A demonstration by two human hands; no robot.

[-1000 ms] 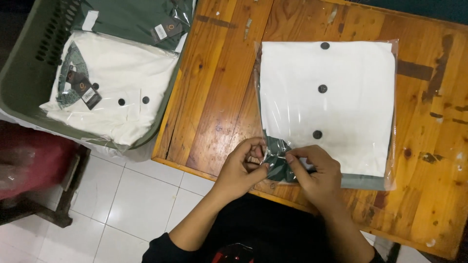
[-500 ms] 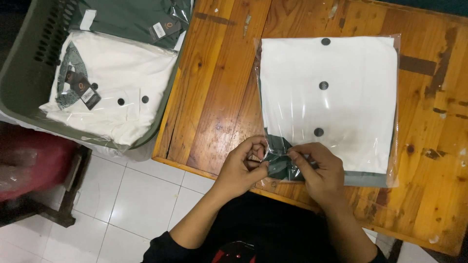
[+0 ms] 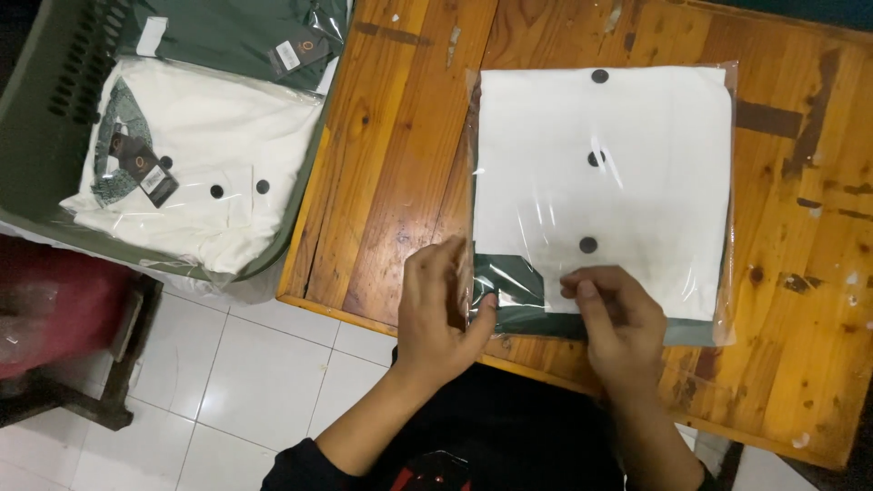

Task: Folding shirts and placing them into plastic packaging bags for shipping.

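**Slippery bag, collar end right at the table edge**

Only the head view to go on, looking straight down.

A white folded shirt (image 3: 605,182) with dark buttons lies in a clear plastic bag (image 3: 718,273), flat on the wooden tabletop (image 3: 391,164). Its dark green collar (image 3: 509,277) points toward the person, near the front edge. The left hand (image 3: 441,314) is curled over the bag's near left corner, thumb pinching the plastic edge. The right hand (image 3: 614,318) is pressed down on the bag's bottom strip with fingers bent, pinning rather than gripping as far as I can tell.

What could go wrong, my guess: the plastic is glossy and loose, so a finger slipping off could let the open end pop up or wrinkle. The bag's near end also lies close to the table edge, so a tug toward the body could drag it off onto the tile floor (image 3: 255,373). Pulling hard at the corner might also tear the thin film.

Containers: the bag holds the one white shirt. Off to the left, a grey-green plastic basket (image 3: 41,136) holds another bagged white shirt (image 3: 200,200) with hang tags, and a dark green bagged garment (image 3: 227,36) behind it. The basket appears to rest on a low stand beside the table.
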